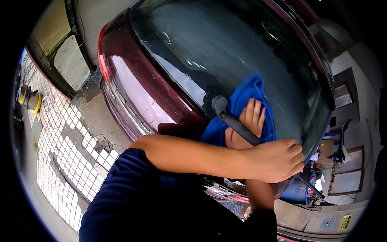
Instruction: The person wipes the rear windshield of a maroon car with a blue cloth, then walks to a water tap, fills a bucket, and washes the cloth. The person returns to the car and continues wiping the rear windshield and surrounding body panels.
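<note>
My left arm reaches across to the right, and my left hand (280,160) is closed round the black rear wiper arm (242,130). The wiper runs from its rounded pivot at the base of the rear window, and its far end (312,188) sticks out beyond my fist. From beneath the left forearm comes my right arm. My right hand (250,119) lies flat with its fingers stretched out on a blue cloth (248,89), pressed against the dark rear window (201,36). The wiper arm passes in front of the right hand's lower part.
The dark red car's tailgate (141,88) curves along the left, with a red tail light (103,52) at its edge. White tiled ground (72,161) lies further left, with a yellow-and-black object (30,99) on it. At the right stand a blue drum (296,189) and cluttered shelves.
</note>
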`<state>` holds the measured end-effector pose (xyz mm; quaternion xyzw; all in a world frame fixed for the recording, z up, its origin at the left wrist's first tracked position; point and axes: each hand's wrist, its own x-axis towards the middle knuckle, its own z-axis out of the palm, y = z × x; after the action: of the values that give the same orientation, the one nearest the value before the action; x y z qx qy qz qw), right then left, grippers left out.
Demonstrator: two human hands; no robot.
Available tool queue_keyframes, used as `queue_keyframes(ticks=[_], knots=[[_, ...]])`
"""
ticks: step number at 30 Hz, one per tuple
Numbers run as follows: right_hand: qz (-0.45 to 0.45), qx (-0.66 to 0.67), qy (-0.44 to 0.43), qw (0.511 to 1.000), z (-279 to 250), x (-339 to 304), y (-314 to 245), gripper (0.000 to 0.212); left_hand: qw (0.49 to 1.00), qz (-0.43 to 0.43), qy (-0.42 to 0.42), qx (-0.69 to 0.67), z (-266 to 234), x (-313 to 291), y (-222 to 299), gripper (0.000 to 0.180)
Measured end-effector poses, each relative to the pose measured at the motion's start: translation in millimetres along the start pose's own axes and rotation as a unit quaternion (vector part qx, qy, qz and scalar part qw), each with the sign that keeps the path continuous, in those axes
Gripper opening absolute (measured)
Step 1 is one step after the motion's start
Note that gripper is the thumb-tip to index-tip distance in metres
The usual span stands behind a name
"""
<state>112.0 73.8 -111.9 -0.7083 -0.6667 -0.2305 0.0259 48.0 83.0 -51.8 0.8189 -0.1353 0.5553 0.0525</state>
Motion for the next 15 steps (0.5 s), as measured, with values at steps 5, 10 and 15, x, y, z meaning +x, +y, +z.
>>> queue_keyframes(ticks=[5,10,15], knots=[[0.067,0.035,-0.023,0.997,-24.7,-5.1,28.6,0.072,1.000,-0.002,0.009,-0.017,3.0,2.6,-0.6,0.021],[0.211,0.052,0.139,0.966,-15.0,-69.4,160.8,0.062,0.997,-0.014,-0.052,0.054,-11.2,-10.1,8.9,0.017],[0.348,0.027,0.165,0.922,6.4,-185.9,326.5,0.059,0.992,-0.017,-0.114,0.055,27.4,-23.0,29.8,0.016]])
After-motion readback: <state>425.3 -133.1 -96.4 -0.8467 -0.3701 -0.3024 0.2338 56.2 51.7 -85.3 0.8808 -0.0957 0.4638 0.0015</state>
